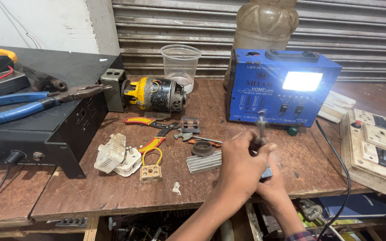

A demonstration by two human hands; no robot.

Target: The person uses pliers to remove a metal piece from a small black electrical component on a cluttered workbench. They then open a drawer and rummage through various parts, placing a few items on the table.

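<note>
Left hand (240, 167) has its fingers wrapped round an upright screwdriver (261, 127) over a small grey part (266, 172) the right hand (271, 185) pinches at the worktop (112, 192) edge; work apparently mid-way, motor (155, 94) untouched.

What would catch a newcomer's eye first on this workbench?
Probably the blue box at the back of the bench, its panel glowing white. Next, the left hand and right hand meet at the front edge around a small dark tool. A yellow-and-black motor lies at back left.
</note>
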